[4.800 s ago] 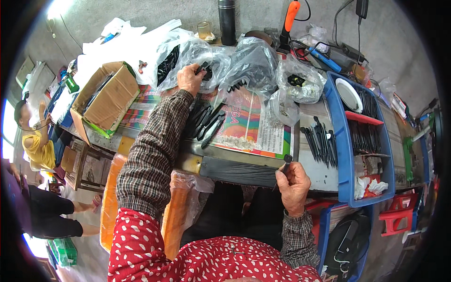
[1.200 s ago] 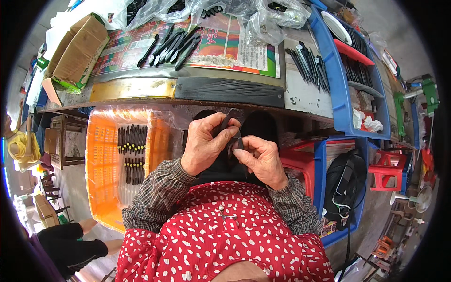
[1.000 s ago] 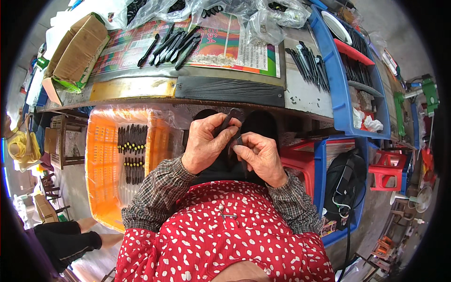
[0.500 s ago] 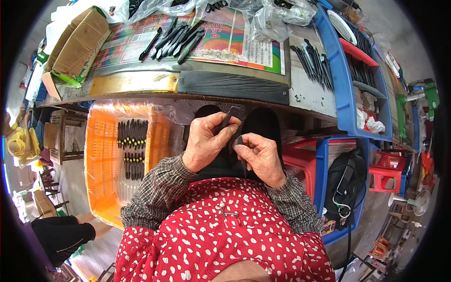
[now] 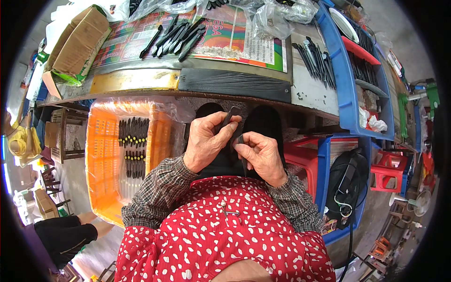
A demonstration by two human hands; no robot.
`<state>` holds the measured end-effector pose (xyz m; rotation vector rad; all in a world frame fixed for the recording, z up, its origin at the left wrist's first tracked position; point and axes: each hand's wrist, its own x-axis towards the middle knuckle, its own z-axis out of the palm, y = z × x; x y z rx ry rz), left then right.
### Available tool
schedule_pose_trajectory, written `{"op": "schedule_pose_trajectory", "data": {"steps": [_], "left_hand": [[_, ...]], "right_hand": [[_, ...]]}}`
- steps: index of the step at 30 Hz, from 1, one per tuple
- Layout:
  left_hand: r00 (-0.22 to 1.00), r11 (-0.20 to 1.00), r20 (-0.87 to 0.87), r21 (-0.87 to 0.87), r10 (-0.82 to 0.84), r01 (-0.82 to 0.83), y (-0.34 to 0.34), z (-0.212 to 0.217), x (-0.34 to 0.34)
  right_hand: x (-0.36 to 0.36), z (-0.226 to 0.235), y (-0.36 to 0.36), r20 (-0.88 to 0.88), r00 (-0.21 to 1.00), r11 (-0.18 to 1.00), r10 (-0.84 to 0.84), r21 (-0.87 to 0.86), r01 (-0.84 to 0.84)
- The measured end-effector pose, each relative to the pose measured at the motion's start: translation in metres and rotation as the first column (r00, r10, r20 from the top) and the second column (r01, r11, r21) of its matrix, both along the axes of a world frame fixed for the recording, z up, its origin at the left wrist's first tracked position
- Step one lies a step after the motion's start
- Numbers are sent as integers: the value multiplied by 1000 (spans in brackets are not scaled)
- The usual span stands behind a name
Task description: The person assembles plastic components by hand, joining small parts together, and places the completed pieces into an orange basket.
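My left hand (image 5: 210, 140) is closed, pinching a dark slim piece with a bent tip (image 5: 229, 115) between thumb and fingers. Close beside it and a little lower, my right hand (image 5: 261, 157) pinches a slim black pointed piece (image 5: 241, 139), whose thin end shows below the fingers. Both hands are above my lap, in front of the table edge. Whether the two pieces touch is hard to make out against the dark trousers. A loose pile of black slim handled pieces (image 5: 176, 40) lies on the table, and more narrow black pieces (image 5: 315, 61) lie farther right.
An orange crate (image 5: 101, 155) at my left holds rows of black pieces with yellow dots (image 5: 134, 134). A cardboard box (image 5: 80, 44) and plastic bags (image 5: 272, 21) sit on the table (image 5: 235, 84). To the right are a blue tray (image 5: 345, 94), red stool (image 5: 300, 157) and blue bin (image 5: 324, 188).
Both hands keep the same grip and almost the same place. The whole view has shifted very slightly.
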<state>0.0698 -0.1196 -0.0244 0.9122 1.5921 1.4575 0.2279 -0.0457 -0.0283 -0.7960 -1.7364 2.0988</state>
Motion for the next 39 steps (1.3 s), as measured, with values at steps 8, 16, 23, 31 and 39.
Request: {"op": "schedule_pose_trajectory", "data": {"steps": [8,16,23,31,39], "left_hand": [[991,1000,134,10,5,-6,-4,1,-5],[965,1000,262,-12,18,-15,-24,-1,-7],[970,999,243,-44,-14,26,-34,-7,2],[979,998,194,11,-61,60,-34,-14,7],[978,994,188,-55,-86,98,-27,1,10]], "right_hand": [[2,0,0,-4,1000,1000,-16,-26,16],[1,-4,0,-15,998,997,-65,-33,65],[0,-6,-2,-32,996,995,-88,-47,87],[-1,-11,-4,-94,991,996,-91,-24,89],[-1,-13,-4,-125,990,997,-72,-29,69]]}}
